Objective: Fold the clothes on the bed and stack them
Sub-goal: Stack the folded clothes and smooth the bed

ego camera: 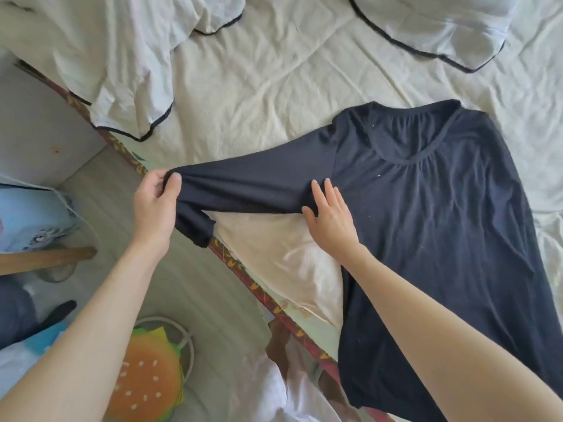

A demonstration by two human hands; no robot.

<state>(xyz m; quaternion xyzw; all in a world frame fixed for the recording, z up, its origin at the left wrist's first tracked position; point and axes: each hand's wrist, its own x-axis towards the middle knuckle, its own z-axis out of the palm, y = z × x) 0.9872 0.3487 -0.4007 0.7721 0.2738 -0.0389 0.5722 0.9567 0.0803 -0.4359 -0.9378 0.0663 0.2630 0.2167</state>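
Lying flat on bed [274, 95], neckline away from person: navy long-sleeved top [432, 226]. Left hand [155, 205] pinched sleeve [253, 184] near cuff, stretched out over bed edge. Right hand [332, 217] pressed flat, fingers straight, at sleeve's underarm. White black-trimmed bedding [122, 56] beyond. Burger-shaped cushion [146, 379] on floor.

A home bedroom: a bed [274, 95] spread with a creased cream sheet fills most of the view, with white black-piped bedding [122, 65] rumpled at its head. Beside it, on a pale wood-look floor [195, 287], stands a stool with a hamburger-shaped cushion [146, 379]
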